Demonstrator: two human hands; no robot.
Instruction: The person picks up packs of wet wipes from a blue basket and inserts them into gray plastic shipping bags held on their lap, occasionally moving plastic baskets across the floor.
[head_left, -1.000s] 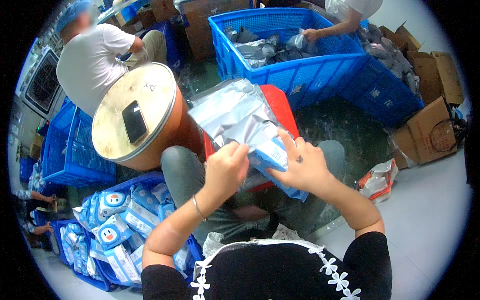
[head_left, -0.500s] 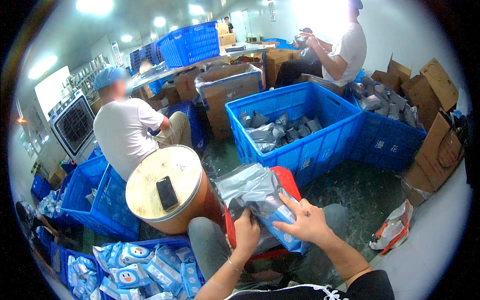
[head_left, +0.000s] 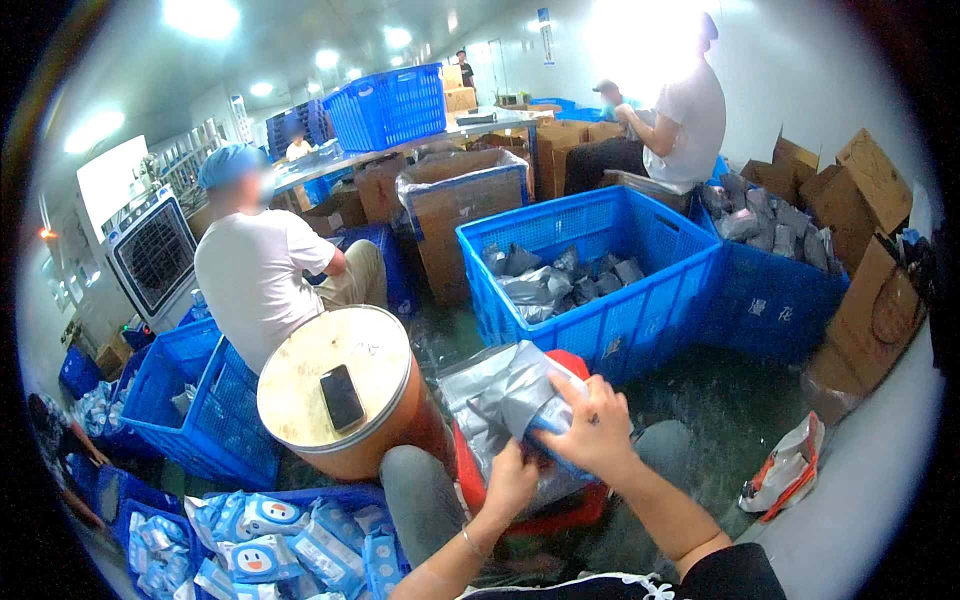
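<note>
Between my knees, a stack of grey plastic mailing bags (head_left: 478,392) lies over a red plastic support (head_left: 570,364). My left hand (head_left: 512,480) is closed on the near edge of the top bag, fingers pinching the film. My right hand (head_left: 595,425) grips a blue-and-white soft pack (head_left: 550,414), which looks like wet wipes, at the mouth of that bag. The pack is partly covered by the grey film and by my fingers. Lower left, a blue crate (head_left: 330,492) holds many similar packs (head_left: 262,558).
A drum (head_left: 300,385) with a phone (head_left: 342,398) on its lid stands left of my knee. Ahead, a large blue crate (head_left: 610,335) holds filled grey bags. Cardboard boxes (head_left: 870,300) lean at the right. A co-worker (head_left: 265,270) sits left, another (head_left: 690,120) far right.
The pack has gone from lying mostly exposed to being largely covered by grey film. My right hand has moved up and curled around it. The whole view has shifted slightly.
</note>
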